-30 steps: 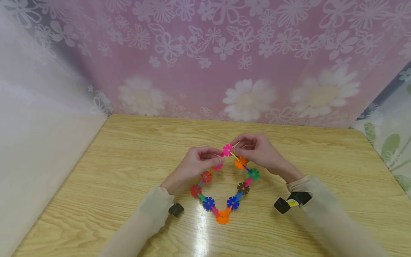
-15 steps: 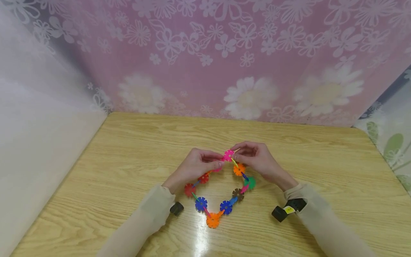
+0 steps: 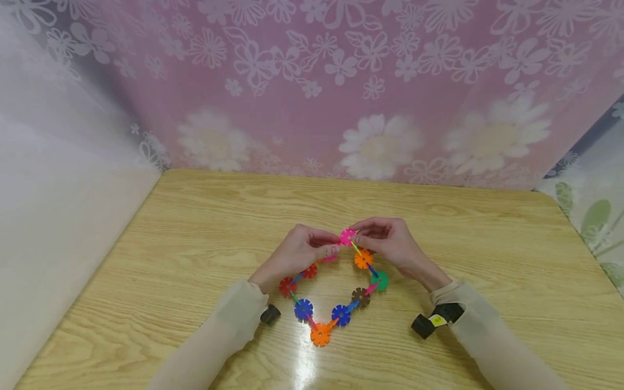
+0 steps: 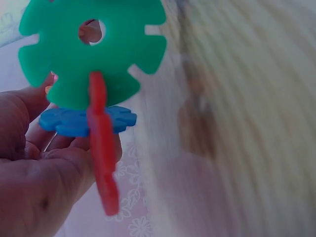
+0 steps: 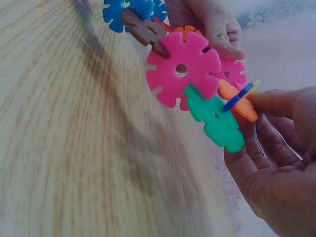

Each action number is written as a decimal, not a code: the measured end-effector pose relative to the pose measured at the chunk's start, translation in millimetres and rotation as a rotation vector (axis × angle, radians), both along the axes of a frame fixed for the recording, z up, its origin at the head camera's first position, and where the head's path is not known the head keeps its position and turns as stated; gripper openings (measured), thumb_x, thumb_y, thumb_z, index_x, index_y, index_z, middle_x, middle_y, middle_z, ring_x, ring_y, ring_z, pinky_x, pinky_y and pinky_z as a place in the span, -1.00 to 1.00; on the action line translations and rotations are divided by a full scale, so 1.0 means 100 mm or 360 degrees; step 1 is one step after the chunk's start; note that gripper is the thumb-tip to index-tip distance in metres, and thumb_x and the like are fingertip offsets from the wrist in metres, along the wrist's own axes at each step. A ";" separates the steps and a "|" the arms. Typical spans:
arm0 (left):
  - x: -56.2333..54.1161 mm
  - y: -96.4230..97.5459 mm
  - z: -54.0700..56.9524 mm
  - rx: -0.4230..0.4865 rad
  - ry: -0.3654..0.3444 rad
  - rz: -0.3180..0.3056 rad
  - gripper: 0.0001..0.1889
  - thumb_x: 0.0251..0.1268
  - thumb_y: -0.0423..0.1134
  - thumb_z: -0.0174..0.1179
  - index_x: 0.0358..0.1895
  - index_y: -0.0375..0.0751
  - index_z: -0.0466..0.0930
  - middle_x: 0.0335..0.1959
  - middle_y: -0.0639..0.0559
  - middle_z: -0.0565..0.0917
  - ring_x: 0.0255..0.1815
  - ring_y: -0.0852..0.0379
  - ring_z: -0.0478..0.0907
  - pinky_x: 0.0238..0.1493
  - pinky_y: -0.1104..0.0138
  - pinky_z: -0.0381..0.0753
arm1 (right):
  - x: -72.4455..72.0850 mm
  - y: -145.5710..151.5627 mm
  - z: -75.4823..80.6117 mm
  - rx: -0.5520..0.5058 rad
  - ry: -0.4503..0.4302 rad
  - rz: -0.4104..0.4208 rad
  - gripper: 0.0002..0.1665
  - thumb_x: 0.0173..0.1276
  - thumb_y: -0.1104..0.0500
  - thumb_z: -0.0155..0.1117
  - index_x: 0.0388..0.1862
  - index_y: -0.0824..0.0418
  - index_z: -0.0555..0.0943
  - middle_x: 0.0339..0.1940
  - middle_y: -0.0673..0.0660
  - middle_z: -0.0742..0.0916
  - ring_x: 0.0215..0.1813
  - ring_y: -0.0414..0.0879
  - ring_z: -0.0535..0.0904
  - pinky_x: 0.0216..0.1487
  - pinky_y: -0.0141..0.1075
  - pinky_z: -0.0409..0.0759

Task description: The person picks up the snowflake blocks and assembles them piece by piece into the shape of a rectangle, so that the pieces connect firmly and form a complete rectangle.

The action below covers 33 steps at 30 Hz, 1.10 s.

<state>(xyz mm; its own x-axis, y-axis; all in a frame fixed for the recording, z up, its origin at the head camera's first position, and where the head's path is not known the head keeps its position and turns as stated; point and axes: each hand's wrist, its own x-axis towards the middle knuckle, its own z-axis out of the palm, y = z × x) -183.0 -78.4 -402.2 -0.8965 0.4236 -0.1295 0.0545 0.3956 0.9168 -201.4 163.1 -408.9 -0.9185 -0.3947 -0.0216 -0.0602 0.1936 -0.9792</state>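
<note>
A loop of interlocking plastic snowflake discs hangs between the two hands in the head view, its orange disc (image 3: 320, 335) lowest. My left hand (image 3: 294, 250) pinches the loop at its pink part, upper left. Across from it, my right hand (image 3: 390, 238) pinches a thin yellow disc (image 3: 357, 248) beside the bright pink disc (image 3: 348, 237) at the top. Close to the left wrist camera are a green disc (image 4: 113, 54), a red disc (image 4: 102, 148) and a blue disc (image 4: 64, 122). A large pink disc (image 5: 170, 81) and a green disc (image 5: 217, 126) show in the right wrist view. Fingers partly hide the gripped discs.
The loop is above a wooden table (image 3: 195, 211). A pink flowered curtain (image 3: 292, 124) stands behind it, with a pale sheet (image 3: 73, 189) along the left side. Black wrist cameras, such as the right one (image 3: 423, 326), protrude below the sleeves.
Both hands keep their hold on the loop. The right hand has come slightly down in the head view, and the loop's lower part has swung left; over the last half second little moves.
</note>
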 end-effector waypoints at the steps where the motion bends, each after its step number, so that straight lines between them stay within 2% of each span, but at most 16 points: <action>1: 0.00 0.00 0.00 -0.0002 -0.0003 -0.0004 -0.69 0.44 -0.08 0.30 0.13 -0.08 0.74 0.07 0.01 0.79 -0.03 0.17 0.73 0.04 0.25 0.71 | 0.00 0.00 0.00 0.0007 -0.0003 -0.0005 -0.68 0.39 0.38 0.33 0.10 0.48 0.65 -0.28 -0.11 0.81 -0.25 -0.24 0.75 -0.22 -0.36 0.74; 8: -0.01 0.03 0.01 -0.0015 -0.0027 -0.0004 -0.74 0.43 -0.13 0.30 0.09 -0.08 0.77 0.06 0.00 0.79 -0.10 0.20 0.72 -0.03 0.31 0.68 | 0.02 -0.01 0.00 0.0070 -0.0048 -0.0034 -0.69 0.38 0.34 0.37 0.07 0.42 0.70 -0.22 0.08 0.84 -0.32 -0.21 0.73 -0.29 -0.36 0.72; 11: -0.02 0.03 0.01 -0.0043 -0.0033 -0.0007 -0.75 0.43 -0.13 0.30 0.07 -0.07 0.78 0.02 0.01 0.81 -0.13 0.21 0.72 -0.05 0.31 0.67 | 0.02 -0.02 0.00 0.0084 -0.0065 -0.0039 -0.69 0.38 0.34 0.37 0.07 0.42 0.69 -0.23 0.10 0.84 -0.33 -0.21 0.72 -0.31 -0.37 0.71; 16: -0.05 0.00 -0.02 -0.0120 -0.0030 -0.0015 -0.64 0.41 0.00 0.31 0.16 -0.02 0.72 0.03 0.08 0.79 -0.02 0.20 0.72 0.09 0.22 0.68 | 0.01 -0.01 -0.01 0.0104 -0.0088 -0.0033 -0.69 0.40 0.34 0.35 0.09 0.42 0.67 -0.28 0.08 0.83 -0.36 -0.23 0.69 -0.31 -0.38 0.69; 19: -0.05 -0.10 -0.04 -0.0161 -0.0026 -0.0009 -0.56 0.39 0.06 0.32 0.24 -0.02 0.67 0.06 0.13 0.77 0.06 0.20 0.69 0.17 0.19 0.66 | 0.01 0.04 -0.02 0.0140 -0.0075 -0.0033 -0.68 0.41 0.29 0.36 0.09 0.39 0.66 -0.27 0.09 0.82 -0.36 -0.23 0.67 -0.32 -0.36 0.67; 22: -0.05 -0.26 -0.03 -0.0228 -0.0003 0.0006 -0.54 0.40 0.03 0.32 0.27 -0.05 0.63 0.05 0.15 0.74 0.07 0.15 0.66 0.20 0.16 0.65 | 0.00 0.11 -0.02 0.0186 -0.0078 -0.0066 -0.66 0.43 0.23 0.36 0.12 0.35 0.66 -0.27 0.04 0.81 -0.35 -0.22 0.65 -0.32 -0.33 0.66; 26: -0.02 -0.49 0.02 -0.0373 0.0019 0.0032 -0.54 0.43 0.02 0.28 0.28 -0.10 0.60 0.05 0.07 0.72 0.08 0.08 0.64 0.14 0.15 0.66 | -0.03 0.22 -0.02 0.0158 -0.0166 -0.0165 -0.58 0.46 0.16 0.34 0.20 0.36 0.60 -0.29 -0.04 0.79 -0.31 -0.21 0.68 -0.25 -0.32 0.71; 29: 0.01 -0.61 0.04 -0.0459 -0.0057 0.0016 -0.53 0.43 0.05 0.27 0.25 -0.14 0.60 -0.04 0.00 0.73 -0.03 0.06 0.67 -0.03 0.20 0.68 | -0.03 0.29 -0.01 0.0099 -0.0245 -0.0255 -0.54 0.48 0.16 0.32 0.25 0.38 0.56 -0.29 -0.09 0.79 -0.27 -0.23 0.72 -0.19 -0.33 0.74; 33: 0.05 -0.66 0.07 -0.0477 -0.0177 -0.0105 -0.53 0.40 0.04 0.31 0.20 -0.19 0.61 -0.20 0.00 0.75 -0.21 0.11 0.65 -0.15 0.28 0.63 | -0.02 0.36 -0.04 0.0038 -0.0297 -0.0336 -0.56 0.50 0.21 0.28 0.26 0.39 0.52 -0.32 -0.15 0.79 -0.29 -0.27 0.73 -0.19 -0.36 0.75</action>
